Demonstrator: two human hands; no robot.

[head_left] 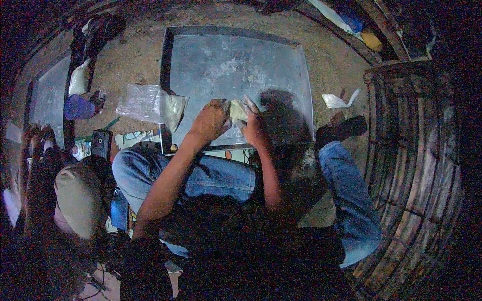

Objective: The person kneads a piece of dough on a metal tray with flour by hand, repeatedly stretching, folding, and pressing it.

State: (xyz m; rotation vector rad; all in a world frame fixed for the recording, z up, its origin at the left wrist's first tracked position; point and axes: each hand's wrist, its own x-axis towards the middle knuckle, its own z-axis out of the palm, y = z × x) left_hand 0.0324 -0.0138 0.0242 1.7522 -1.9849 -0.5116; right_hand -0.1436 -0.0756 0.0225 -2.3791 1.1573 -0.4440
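Note:
A pale, soft-looking lump of dough point(238, 111) is between my two hands, above the near part of a shallow metal tray point(221, 55). My left hand point(213, 119) closes on the lump from its left side. From the right, my right hand point(254, 126) grips it with bent fingers, and whitish powder shows on the fingertips. White smears lie on the tray floor. Across the tray's left rim rests a clear plastic bag point(139, 104) with pale powder point(173, 111) at its right end. The underside of the lump is hidden.
Bamboo slats point(409, 175) stand along the right. At the left are a purple cup point(79, 107), a white bag point(79, 80), a dark phone point(101, 144) and a second tray point(47, 95) near another person's knee point(78, 200). A crumpled white wrapper point(337, 100) lies right of my tray.

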